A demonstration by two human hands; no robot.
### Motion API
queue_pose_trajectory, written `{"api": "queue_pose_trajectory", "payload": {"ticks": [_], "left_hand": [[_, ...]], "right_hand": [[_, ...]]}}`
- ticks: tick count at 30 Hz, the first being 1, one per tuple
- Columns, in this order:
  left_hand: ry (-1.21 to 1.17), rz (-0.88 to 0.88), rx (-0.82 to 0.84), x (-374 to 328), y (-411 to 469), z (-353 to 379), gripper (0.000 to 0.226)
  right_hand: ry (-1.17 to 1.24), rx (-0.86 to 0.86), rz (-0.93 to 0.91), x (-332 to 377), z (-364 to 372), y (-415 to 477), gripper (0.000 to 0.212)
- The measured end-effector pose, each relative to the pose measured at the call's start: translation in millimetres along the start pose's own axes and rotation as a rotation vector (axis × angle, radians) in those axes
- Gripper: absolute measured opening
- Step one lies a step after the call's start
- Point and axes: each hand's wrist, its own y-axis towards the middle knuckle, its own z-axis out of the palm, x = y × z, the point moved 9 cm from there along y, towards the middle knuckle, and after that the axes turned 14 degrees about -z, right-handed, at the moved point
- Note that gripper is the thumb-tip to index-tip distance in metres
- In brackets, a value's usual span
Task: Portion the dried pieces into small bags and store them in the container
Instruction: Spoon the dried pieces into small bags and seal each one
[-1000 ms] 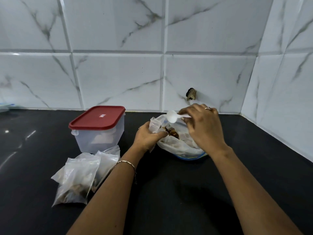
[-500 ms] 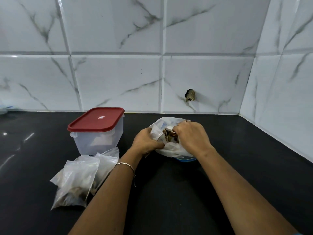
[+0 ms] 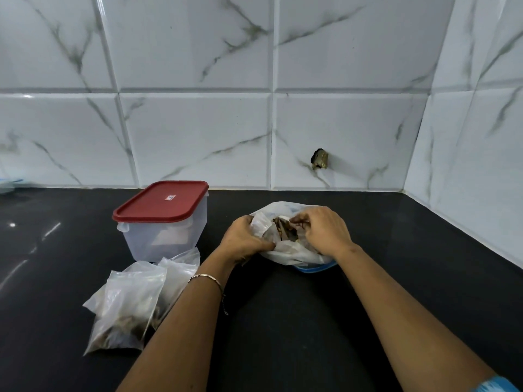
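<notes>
The right hand point(image 3: 325, 232) has dropped, its spoon now hidden inside the bag point(image 3: 285, 250).

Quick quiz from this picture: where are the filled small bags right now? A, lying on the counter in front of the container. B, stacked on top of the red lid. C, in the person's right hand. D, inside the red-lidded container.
A: the filled bags lie on the black counter just in front of the container, whose red lid is on with nothing on top.

clear container point(image 3: 167, 236) with red lid shut, upright; filled small bags point(image 3: 133, 304) just before it; dried pieces point(image 3: 284, 230) in open bag.
</notes>
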Motion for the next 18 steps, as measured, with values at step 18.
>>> {"api": "queue_pose_trajectory", "payload": {"ticks": [18], "left_hand": [[0.092,0.0,-0.045,5,3,-17,0.08]], "right_hand": [[-0.209,0.028,-0.17,34,5,7,0.023]]}}
